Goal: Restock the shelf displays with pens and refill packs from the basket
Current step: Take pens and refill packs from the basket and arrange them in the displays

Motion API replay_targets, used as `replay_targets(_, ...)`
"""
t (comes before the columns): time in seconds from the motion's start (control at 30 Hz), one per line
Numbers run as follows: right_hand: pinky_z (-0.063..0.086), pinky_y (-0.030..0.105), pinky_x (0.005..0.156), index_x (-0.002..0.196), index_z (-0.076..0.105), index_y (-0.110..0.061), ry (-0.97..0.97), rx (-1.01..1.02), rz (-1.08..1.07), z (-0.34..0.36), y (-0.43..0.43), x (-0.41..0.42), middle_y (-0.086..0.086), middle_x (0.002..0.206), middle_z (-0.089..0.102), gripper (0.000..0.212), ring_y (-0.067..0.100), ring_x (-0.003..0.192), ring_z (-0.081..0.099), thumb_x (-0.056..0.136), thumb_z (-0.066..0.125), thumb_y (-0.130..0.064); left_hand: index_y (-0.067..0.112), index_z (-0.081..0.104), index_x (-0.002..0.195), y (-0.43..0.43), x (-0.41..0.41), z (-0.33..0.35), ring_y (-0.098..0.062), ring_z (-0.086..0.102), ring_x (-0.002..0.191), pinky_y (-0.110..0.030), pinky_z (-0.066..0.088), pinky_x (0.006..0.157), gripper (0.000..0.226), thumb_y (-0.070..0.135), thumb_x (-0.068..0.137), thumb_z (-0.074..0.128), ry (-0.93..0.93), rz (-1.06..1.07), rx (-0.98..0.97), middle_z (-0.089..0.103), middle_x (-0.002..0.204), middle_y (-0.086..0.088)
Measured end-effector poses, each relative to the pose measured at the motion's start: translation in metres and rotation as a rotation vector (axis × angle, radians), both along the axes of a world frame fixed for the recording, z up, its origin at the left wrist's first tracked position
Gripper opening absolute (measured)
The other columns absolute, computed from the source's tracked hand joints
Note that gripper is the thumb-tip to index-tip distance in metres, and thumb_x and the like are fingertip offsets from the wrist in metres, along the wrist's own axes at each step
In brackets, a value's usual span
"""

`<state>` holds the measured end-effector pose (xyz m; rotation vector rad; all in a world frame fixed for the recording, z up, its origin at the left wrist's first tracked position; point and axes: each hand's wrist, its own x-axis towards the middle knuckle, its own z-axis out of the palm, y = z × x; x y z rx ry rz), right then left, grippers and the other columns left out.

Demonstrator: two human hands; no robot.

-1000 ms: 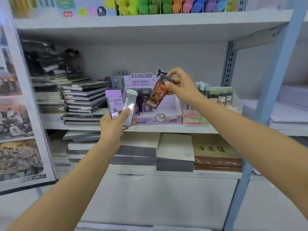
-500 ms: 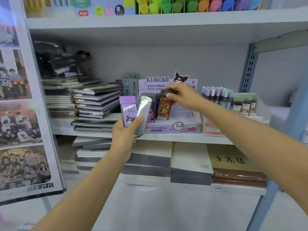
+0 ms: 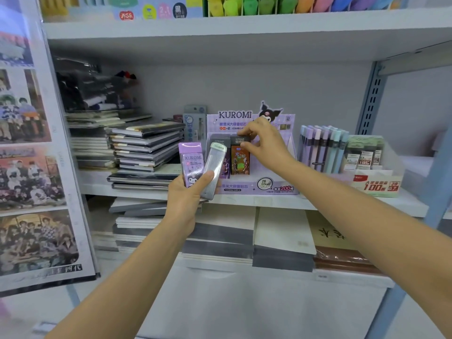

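At the middle board of a white metal shelf (image 3: 244, 201), seen from the head camera, both my bare hands are raised. My left hand (image 3: 184, 204) grips two flat rectangular refill packs fanned side by side: one lilac cardboard pack printed KUROMI (image 3: 192, 165) and one glossy clear-plastic pack with a pale green top (image 3: 215, 167), my thumb pressed across its shiny face. My right hand (image 3: 266, 145) reaches into the lilac cardboard KUROMI display box (image 3: 269, 189). Its thumb and forefinger pinch the dark cap of one orange printed refill pack (image 3: 241, 161), which stands upright in the box; the other fingers are loosely curled. One dark purple pack (image 3: 226, 167) stands just beside it, half hidden behind the glossy pack. Right of the box stands one row of slim pastel pens (image 3: 322, 150), too blurred to count. Left of it lies one slanting stack of flat dark-covered notebooks (image 3: 146, 148).
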<state>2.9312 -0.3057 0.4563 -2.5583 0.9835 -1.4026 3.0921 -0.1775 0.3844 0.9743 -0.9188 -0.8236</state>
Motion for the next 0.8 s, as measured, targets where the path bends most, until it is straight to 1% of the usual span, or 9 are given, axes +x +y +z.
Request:
replay_targets(0.1, 0.044, 0.026, 0.086, 0.108, 0.067, -0.016, 0.0, 0.023, -0.061, -0.002, 0.001, -0.001, -0.003, 0.105, 0.046, 0.02, 0.01, 0.096, 0.046, 0.087, 0.069, -0.013, 0.01, 0.063, 0.113, 0.004, -0.002, 0.002, -0.014, 0.073, 0.07, -0.018, 0.054, 0.055, 0.027, 0.015, 0.087, 0.069, 0.017, -0.015, -0.02, 0.073, 0.097, -0.014)
replay_targets(0.23, 0.044, 0.026, 0.085, 0.113, 0.068, -0.016, -0.073, 0.078, -0.042, 0.006, 0.018, -0.01, 0.0, 0.109, 0.047, 0.022, 0.012, 0.09, 0.049, 0.092, 0.065, -0.021, 0.012, 0.064, 0.109, 0.008, -0.008, 0.004, -0.014, 0.073, 0.068, -0.017, 0.054, 0.055, 0.023, 0.014, 0.087, 0.07, 0.027, -0.037, -0.022, 0.074, 0.089, -0.01)
replay_targets(0.33, 0.053, 0.027, 0.066, 0.124, 0.061, -0.016, -0.2, 0.4, 0.31, 0.006, 0.04, -0.02, 0.007, 0.115, 0.062, 0.03, 0.012, 0.071, 0.057, 0.095, 0.061, -0.022, 0.009, 0.064, 0.109, 0.009, -0.017, 0.009, -0.015, 0.073, 0.068, -0.02, 0.055, 0.058, 0.03, 0.016, 0.081, 0.073, 0.053, -0.103, -0.03, 0.075, 0.082, -0.007)
replay_targets(0.43, 0.054, 0.024, 0.066, 0.129, 0.059, -0.012, -0.224, 0.635, 0.576, -0.002, 0.053, -0.034, 0.016, 0.112, 0.063, 0.033, 0.017, 0.077, 0.059, 0.096, 0.058, -0.015, 0.008, 0.065, 0.106, 0.01, -0.035, 0.014, -0.016, 0.072, 0.066, -0.023, 0.056, 0.057, 0.038, 0.021, 0.072, 0.075, 0.078, -0.221, -0.004, 0.075, 0.077, -0.007)
replay_targets(0.5, 0.053, 0.022, 0.069, 0.126, 0.061, -0.011, -0.281, 0.674, 0.626, -0.003, 0.055, -0.047, 0.01, 0.106, 0.065, 0.031, 0.013, 0.078, 0.06, 0.095, 0.059, -0.013, 0.009, 0.068, 0.102, 0.009, -0.048, 0.017, -0.018, 0.071, 0.066, -0.026, 0.057, 0.059, 0.038, 0.024, 0.068, 0.076, 0.07, -0.274, 0.03, 0.075, 0.078, -0.008)
replay_targets(0.6, 0.052, 0.021, 0.069, 0.122, 0.06, -0.008, -0.345, 0.728, 0.656, 0.0, 0.057, -0.071, 0.006, 0.101, 0.065, 0.032, 0.009, 0.078, 0.062, 0.091, 0.063, -0.016, 0.008, 0.07, 0.107, 0.007, -0.068, 0.019, -0.025, 0.07, 0.079, -0.038, 0.055, 0.08, 0.043, 0.026, 0.068, 0.078, 0.009, -0.261, 0.083, 0.075, 0.091, -0.012)
replay_targets(0.63, 0.052, 0.022, 0.069, 0.119, 0.059, -0.008, -0.36, 0.74, 0.662, 0.002, 0.057, -0.079, 0.008, 0.102, 0.063, 0.035, 0.01, 0.078, 0.062, 0.088, 0.066, -0.02, 0.008, 0.07, 0.106, 0.006, -0.074, 0.02, -0.028, 0.069, 0.081, -0.039, 0.054, 0.083, 0.043, 0.028, 0.068, 0.078, 0.004, -0.269, 0.093, 0.075, 0.095, -0.014)
replay_targets(0.73, 0.052, 0.021, 0.062, 0.103, 0.057, -0.01, -0.409, 0.718, 0.602, 0.005, 0.058, -0.104, 0.011, 0.098, 0.066, 0.038, 0.011, 0.069, 0.06, 0.078, 0.074, -0.033, 0.009, 0.07, 0.099, 0.005, -0.097, 0.024, -0.021, 0.071, 0.071, -0.028, 0.057, 0.064, 0.043, 0.037, 0.066, 0.076, 0.002, -0.359, 0.076, 0.075, 0.091, -0.014)
replay_targets(0.8, 0.047, 0.02, 0.049, 0.092, 0.054, -0.015, -0.441, 0.662, 0.476, 0.004, 0.059, -0.119, 0.004, 0.081, 0.07, 0.041, 0.011, 0.056, 0.055, 0.072, 0.077, -0.042, 0.008, 0.07, 0.102, 0.005, -0.111, 0.025, -0.021, 0.072, 0.071, -0.027, 0.058, 0.06, 0.051, 0.044, 0.066, 0.074, -0.001, -0.425, 0.053, 0.075, 0.091, -0.014)
